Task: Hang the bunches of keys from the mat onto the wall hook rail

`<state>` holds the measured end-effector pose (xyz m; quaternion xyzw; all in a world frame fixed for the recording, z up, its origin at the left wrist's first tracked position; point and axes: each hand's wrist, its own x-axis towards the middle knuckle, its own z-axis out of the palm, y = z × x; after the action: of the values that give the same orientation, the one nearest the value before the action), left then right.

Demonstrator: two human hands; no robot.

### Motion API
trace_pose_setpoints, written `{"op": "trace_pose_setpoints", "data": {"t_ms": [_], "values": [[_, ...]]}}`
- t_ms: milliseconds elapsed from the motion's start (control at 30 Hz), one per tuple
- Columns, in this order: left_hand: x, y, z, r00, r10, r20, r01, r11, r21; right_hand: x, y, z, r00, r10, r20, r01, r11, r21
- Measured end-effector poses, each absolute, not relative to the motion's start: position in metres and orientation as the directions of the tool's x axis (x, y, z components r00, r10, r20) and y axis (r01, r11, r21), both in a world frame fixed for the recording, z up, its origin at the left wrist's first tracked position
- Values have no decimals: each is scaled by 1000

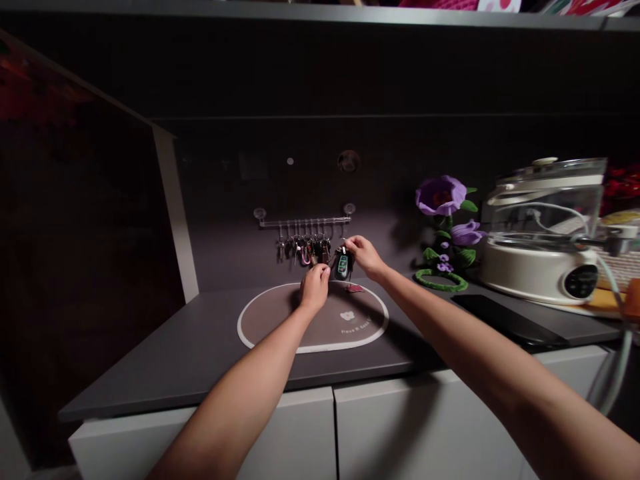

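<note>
My right hand [367, 256] is closed in a pinch at the top of a bunch of keys, by its ring. A dark car key fob [343, 265] with green-edged buttons hangs from that bunch, and a small red tag [355, 289] shows below it. Just left of the fob, my left hand [315, 287] has thumb and fingers pressed together. What lies between them is too small to make out. Several other keys [297, 250] hang on hooks from a clear rail [306, 222] on the dark wall, right behind my hands.
Under my hands lies an oval brown mat [280, 320] with a white rim, on the grey counter [175, 353]. To the right stand purple fabric flowers [441, 197], a black flat object [507, 321] and a cream appliance [530, 267] with a cable. A shelf [300, 12] runs overhead.
</note>
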<state>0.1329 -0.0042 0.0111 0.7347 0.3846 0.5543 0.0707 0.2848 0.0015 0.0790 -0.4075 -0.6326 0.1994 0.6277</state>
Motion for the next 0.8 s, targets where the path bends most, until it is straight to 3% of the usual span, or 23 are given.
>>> {"op": "trace_pose_setpoints", "data": {"t_ms": [233,467,800], "values": [[134,-1,8,91,628,772,557,-676,484,281,32,106,242,795,557,341,468,-816],[135,4,6,92,638,764,575,-661,482,276,56,115,369,721,586,537,350,-768],[134,3,6,89,655,750,581,-646,495,271,70,108,432,698,571,558,290,-778]]}}
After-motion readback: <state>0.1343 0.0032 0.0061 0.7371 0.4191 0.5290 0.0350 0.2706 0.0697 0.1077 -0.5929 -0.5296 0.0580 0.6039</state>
